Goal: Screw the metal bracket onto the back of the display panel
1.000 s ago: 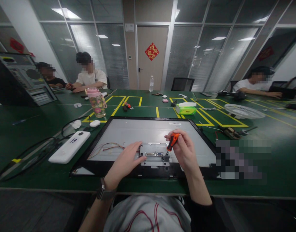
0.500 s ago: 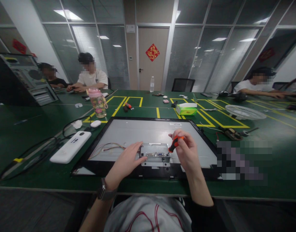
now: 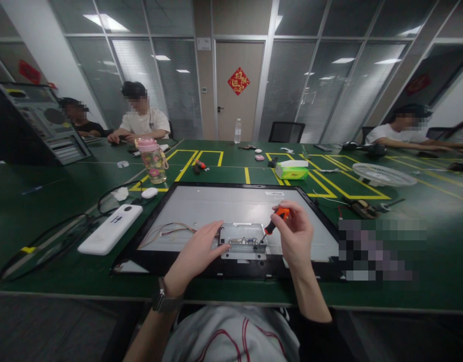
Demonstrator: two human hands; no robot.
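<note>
A monitor panel (image 3: 201, 206) lies face down on the green table (image 3: 46, 201) in front of me, with a small metal bracket (image 3: 242, 241) near its front edge and thin wires (image 3: 167, 230) to the left. My left hand (image 3: 196, 256) lies on the panel, fingers stretched flat against the bracket's left side. My right hand (image 3: 295, 234) is closed round an orange-and-black screwdriver (image 3: 275, 220). The screwdriver slants down to the left, its tip at the bracket's right part.
A white flat device (image 3: 110, 229) and black cables (image 3: 58, 236) lie left of the panel. A pink-lidded bottle (image 3: 152, 160), a green tissue box (image 3: 291, 170), a white fan guard (image 3: 378, 174) and small tools sit farther back. Other people sit at the far left and right. A computer case (image 3: 31, 123) stands at the left.
My right hand has shifted a little to the right and tilted the screwdriver handle outward, so more of the shaft shows. My left hand has stayed on the bracket.
</note>
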